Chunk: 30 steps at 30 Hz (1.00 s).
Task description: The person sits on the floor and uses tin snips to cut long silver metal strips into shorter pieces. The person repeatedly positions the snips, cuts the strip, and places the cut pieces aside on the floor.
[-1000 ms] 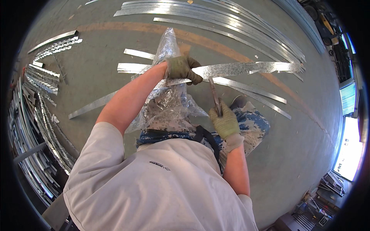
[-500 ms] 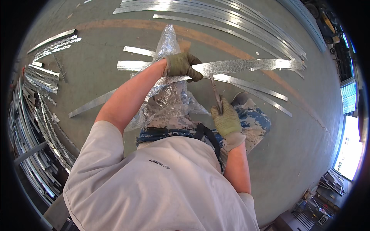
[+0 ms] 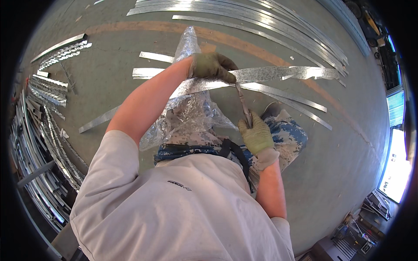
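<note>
My left hand (image 3: 212, 67), in a green work glove, is closed on a long galvanized metal strip (image 3: 270, 74) that stretches off to the right. In my gloved right hand (image 3: 257, 134) are metal snips (image 3: 243, 101), gripped by the handles. Their head meets the strip's near edge, right beside my left fingertips; whether the blades are apart is too small to tell. Clear plastic wrap (image 3: 185, 124) covers one of my legs beneath the strip. Two thinner strips (image 3: 285, 98) extend to the right below the held one.
Long metal strips (image 3: 209, 8) lie across the floor ahead. Short metal pieces (image 3: 150, 56) are left of the wrapped leg. Bundled metal profiles (image 3: 37, 161) and wavy strips (image 3: 56, 141) fill the left side. Tools and a dark box (image 3: 333, 250) stand at the lower right.
My left hand has slid right along the strip, closer to the snips' head. More metal now shows beneath my left wrist. The right hand has barely moved.
</note>
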{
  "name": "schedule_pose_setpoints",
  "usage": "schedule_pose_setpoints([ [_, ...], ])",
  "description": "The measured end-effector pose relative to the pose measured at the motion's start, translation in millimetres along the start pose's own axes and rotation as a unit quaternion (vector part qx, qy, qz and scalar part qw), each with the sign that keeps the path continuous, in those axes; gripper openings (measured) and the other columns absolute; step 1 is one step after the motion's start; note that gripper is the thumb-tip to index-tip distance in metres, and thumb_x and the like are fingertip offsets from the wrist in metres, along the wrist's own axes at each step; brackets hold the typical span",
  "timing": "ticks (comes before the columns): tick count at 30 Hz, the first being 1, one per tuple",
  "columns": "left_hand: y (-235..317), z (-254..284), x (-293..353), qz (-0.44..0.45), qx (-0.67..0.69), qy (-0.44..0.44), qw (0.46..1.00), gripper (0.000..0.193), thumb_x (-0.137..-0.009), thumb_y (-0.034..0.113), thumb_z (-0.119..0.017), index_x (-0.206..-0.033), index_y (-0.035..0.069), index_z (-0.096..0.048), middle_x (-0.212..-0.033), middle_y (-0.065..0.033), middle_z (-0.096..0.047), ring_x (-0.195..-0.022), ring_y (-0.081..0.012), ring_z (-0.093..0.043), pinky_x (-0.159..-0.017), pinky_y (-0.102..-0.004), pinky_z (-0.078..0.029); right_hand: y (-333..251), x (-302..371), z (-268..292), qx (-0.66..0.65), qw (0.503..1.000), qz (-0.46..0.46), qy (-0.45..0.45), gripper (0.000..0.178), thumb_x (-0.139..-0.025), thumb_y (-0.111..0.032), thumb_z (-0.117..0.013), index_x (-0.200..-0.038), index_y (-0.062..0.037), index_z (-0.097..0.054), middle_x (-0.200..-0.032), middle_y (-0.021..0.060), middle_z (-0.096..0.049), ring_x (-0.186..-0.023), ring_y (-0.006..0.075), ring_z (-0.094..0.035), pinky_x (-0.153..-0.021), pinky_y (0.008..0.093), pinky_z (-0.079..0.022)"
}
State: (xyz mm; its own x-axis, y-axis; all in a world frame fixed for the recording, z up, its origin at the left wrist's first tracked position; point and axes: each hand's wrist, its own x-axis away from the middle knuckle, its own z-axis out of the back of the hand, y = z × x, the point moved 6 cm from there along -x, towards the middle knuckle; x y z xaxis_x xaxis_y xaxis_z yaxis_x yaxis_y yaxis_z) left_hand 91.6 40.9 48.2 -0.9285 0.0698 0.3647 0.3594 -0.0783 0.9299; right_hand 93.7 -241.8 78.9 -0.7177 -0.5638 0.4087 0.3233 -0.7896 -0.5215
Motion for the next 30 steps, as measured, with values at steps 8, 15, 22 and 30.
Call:
schedule_pose_setpoints([
  [8, 29, -27, -37, -0.008, 0.038, -0.116, 0.992, 0.034, -0.098, 0.01, -0.088, -0.128, -0.003, -0.082, -0.115, -0.0119, -0.087, -0.103, -0.0197, -0.082, -0.097, -0.0351, -0.065, -6, 1, 6, -0.058, 0.996, -0.023, -0.058, 0.06, -0.107, -0.039, -0.07, -0.153, -0.0005, -0.066, -0.125, 0.0341, -0.078, -0.121, 0.0526, -0.074, -0.104, 0.0558, -0.058],
  [15, 28, -28, -35, 0.003, 0.075, -0.102, 0.992, 0.036, -0.097, 0.008, -0.089, -0.129, -0.006, -0.081, -0.113, -0.0137, -0.087, -0.1, -0.0207, -0.083, -0.095, -0.0358, -0.066, 3, -6, 3, -0.094, 0.991, -0.014, -0.091, 0.054, -0.107, -0.035, -0.072, -0.148, 0.0009, -0.067, -0.116, 0.0333, -0.079, -0.111, 0.0526, -0.076, -0.098, 0.0549, -0.059],
  [22, 30, -28, -33, 0.037, 0.09, -0.087, 0.992, 0.039, -0.094, 0.008, -0.091, -0.13, -0.005, -0.082, -0.111, -0.0134, -0.087, -0.099, -0.0207, -0.083, -0.094, -0.0353, -0.066, 0, -8, 11, -0.184, 0.967, -0.056, -0.169, 0.05, -0.107, -0.03, -0.076, -0.145, 0.0009, -0.07, -0.105, 0.0219, -0.081, -0.094, 0.034, -0.078, -0.088, 0.0449, -0.06],
  [30, 21, -26, -39, 0.094, 0.099, -0.073, 0.988, 0.043, -0.091, 0.009, -0.094, -0.132, -0.003, -0.083, -0.111, -0.0128, -0.088, -0.1, -0.0182, -0.083, -0.093, -0.0344, -0.066, 23, -13, -6, -0.399, 0.862, -0.133, -0.284, 0.042, -0.107, -0.022, -0.08, -0.144, -0.0026, -0.073, -0.09, -0.0009, -0.069, -0.074, 0.0071, -0.058, -0.069, 0.0277, -0.05],
])
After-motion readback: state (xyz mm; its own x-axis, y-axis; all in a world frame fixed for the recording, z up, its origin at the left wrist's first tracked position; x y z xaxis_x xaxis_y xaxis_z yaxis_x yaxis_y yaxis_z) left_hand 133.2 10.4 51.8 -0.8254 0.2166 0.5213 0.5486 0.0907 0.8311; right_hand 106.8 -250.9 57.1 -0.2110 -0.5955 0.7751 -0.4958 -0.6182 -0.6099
